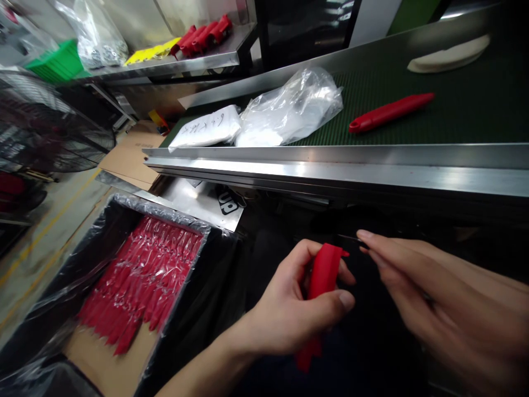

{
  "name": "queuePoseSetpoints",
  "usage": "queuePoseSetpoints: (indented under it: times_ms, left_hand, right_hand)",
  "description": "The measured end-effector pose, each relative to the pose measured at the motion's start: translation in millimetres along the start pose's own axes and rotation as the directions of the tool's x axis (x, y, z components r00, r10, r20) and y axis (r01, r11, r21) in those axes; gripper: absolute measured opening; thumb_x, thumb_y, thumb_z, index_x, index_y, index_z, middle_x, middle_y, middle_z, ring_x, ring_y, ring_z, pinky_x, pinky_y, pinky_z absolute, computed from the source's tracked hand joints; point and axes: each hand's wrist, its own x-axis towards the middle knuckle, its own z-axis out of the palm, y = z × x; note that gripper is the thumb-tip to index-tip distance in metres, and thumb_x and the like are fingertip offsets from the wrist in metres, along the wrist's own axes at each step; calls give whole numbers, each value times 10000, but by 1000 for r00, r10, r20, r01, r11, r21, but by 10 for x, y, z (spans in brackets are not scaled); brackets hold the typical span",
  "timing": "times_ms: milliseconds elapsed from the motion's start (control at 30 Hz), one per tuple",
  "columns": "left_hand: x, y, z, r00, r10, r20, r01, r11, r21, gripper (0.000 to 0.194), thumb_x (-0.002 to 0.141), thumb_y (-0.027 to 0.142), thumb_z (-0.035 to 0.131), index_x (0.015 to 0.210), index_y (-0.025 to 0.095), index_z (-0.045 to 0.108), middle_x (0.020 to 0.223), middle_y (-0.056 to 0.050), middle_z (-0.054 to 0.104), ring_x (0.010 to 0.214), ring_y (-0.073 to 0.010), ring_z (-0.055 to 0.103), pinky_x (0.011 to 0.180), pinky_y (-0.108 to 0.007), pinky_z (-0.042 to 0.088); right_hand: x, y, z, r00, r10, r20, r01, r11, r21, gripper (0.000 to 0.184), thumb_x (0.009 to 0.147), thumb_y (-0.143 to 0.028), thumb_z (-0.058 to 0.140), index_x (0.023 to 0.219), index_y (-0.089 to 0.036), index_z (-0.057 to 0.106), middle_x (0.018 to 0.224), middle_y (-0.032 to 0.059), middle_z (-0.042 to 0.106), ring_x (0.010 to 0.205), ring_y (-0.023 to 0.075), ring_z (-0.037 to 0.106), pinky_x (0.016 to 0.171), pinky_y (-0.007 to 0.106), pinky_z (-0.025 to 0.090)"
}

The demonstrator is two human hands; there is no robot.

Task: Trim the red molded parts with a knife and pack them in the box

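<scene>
My left hand (285,309) is closed around a red plastic part (324,270), held tilted below the conveyor's edge, thumb on its near side. A small red bit juts from the part's upper right end. Just to the right, my right hand (430,281) pinches a thin, pointed blade (349,238) between thumb and fingers. Its tip points at the part, with a small gap between them. Most of the blade's grip is hidden in the fingers. On the green conveyor belt (372,82) above lies a long red plastic piece (392,113) with a hole at one end.
Clear plastic bags (293,107) and a marked white packet (206,129) lie on the belt, with a pale curved piece (450,55) farther back. A metal rail (330,165) edges it. At lower left stands a plastic-lined box (161,207) of bagged red parts (144,270). A fan (61,121) stands behind.
</scene>
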Motion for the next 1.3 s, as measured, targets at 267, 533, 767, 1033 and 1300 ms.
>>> queuePoseSetpoints:
  times_ms: [267, 533, 767, 1033, 1300]
  left_hand:
    - [47, 2, 2, 998, 34, -49, -38, 996, -76, 353, 815, 311, 777, 1005, 193, 504, 1012, 1, 585, 562, -20, 513, 472, -134, 461]
    - [40, 4, 16, 997, 42, -65, -47, 996, -76, 342, 809, 314, 777, 987, 196, 510, 1025, -7, 571, 586, -31, 509, 483, -145, 463]
    - [43, -5, 0, 998, 24, -63, -27, 998, -56, 371, 797, 339, 781, 1001, 199, 505, 990, -3, 563, 541, -29, 499, 463, -156, 451]
    - [-47, -52, 31, 998, 59, 36, -51, 983, -175, 311, 819, 220, 732, 1027, 188, 503, 997, -27, 600, 563, -32, 518, 451, -122, 436]
    - [44, -64, 16, 993, -9, 120, 48, 943, -329, 338, 788, 285, 752, 982, 184, 494, 728, 15, 603, 428, -38, 474, 388, -131, 426]
  right_hand:
    - [-22, -8, 6, 1000, 28, 1, -28, 998, 51, 536, 891, -73, 569, 1391, -264, 547, 1228, 44, 615, 1068, 220, 600, 886, 394, 470]
    - [-55, 6, 38, 998, 25, 62, -20, 996, -84, 549, 923, -156, 535, 1451, -295, 480, 1239, 60, 614, 1058, 288, 570, 855, 457, 424]
    - [-82, 32, 65, 998, -31, 58, 36, 996, -78, 566, 907, -132, 562, 1454, -255, 483, 1226, 72, 608, 1026, 265, 566, 842, 436, 412]
    - [-50, 118, 22, 978, 159, -132, -158, 987, 18, 570, 881, -83, 588, 1377, -363, 558, 1221, 29, 623, 1011, 256, 621, 887, 423, 466]
    - [-107, -70, 41, 998, 49, -35, -43, 989, 142, 563, 884, -42, 548, 1398, -274, 538, 1246, 46, 594, 1104, 225, 587, 888, 387, 481]
